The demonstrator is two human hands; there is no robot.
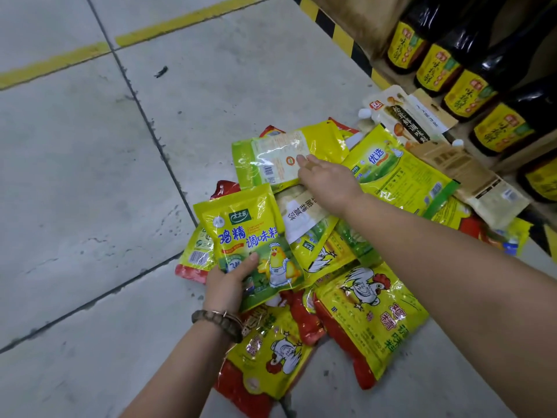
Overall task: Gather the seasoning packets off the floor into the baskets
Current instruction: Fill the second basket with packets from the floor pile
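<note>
A heap of seasoning packets lies on the grey floor at centre right. My left hand grips the lower edge of a yellow chicken-essence packet, thumb on its front, holding it tilted above the heap. My right hand reaches over the pile and holds the edge of a yellow-green packet lying back side up. Around them lie a large yellow rooster packet, another rooster packet under my left wrist, and a yellow-green packet on the right. No basket is in view.
A low shelf at the right carries dark sauce bottles with yellow labels. Its base has a black-and-yellow striped edge. Beige pouches lean against the shelf. Yellow floor lines run across the far tiles.
</note>
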